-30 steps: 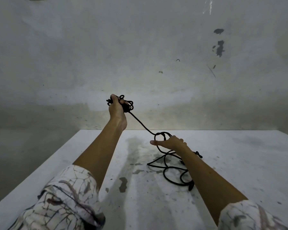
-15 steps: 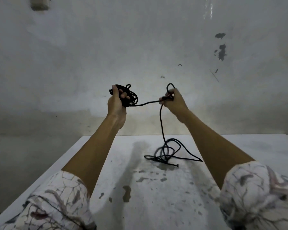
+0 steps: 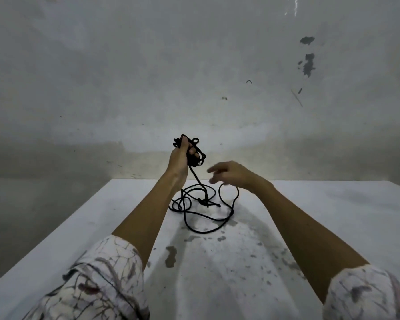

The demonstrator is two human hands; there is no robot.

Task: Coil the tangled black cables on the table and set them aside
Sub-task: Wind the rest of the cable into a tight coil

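The cable (image 3: 195, 205) is partly gathered: a small dark coil (image 3: 195, 155) sits bunched in the left hand (image 3: 179, 155), which is raised above the bench (image 3: 310, 215) with its fingers curled round the loops, and one strand drops from that bundle down to the loose part, which lies in several crossing loops on the bench between the two forearms. There looks to be a small knot (image 3: 204, 202) or twist in the middle of that heap. The right hand (image 3: 231, 174) hovers just above and to the right of the loose loops, fingers spread and relaxed, holding nothing. To do the next wrap well, that hand should take the hanging strand close below the coil rather than grab into the heap, let the slack run through the fingers so twists fall out, and lay each turn the same size beside the last. The knot likely needs freeing first, or it will drag the whole heap up
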